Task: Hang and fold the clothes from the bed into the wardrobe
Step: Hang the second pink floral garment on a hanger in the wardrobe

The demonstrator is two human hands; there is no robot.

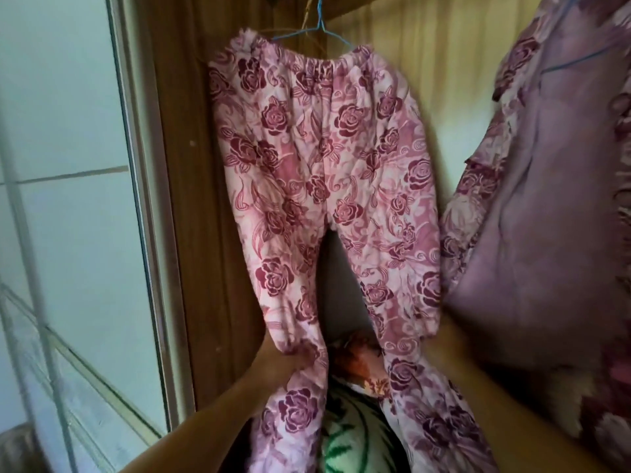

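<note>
Trousers (324,158) hung on hanger (321,20) above hands; left hand (278,365) grips leg, right hand hidden behind other leg, grip untellable. Remaining work not shown.

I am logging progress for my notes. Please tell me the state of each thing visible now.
Trousers: hanging from the blue hanger, legs down.
Purple-lined garment: hanging at the right.
Left grip: holds one trouser leg.
Right grip: mostly hidden behind the other leg; cannot tell.
Folded textiles: lying below the trousers.
</note>
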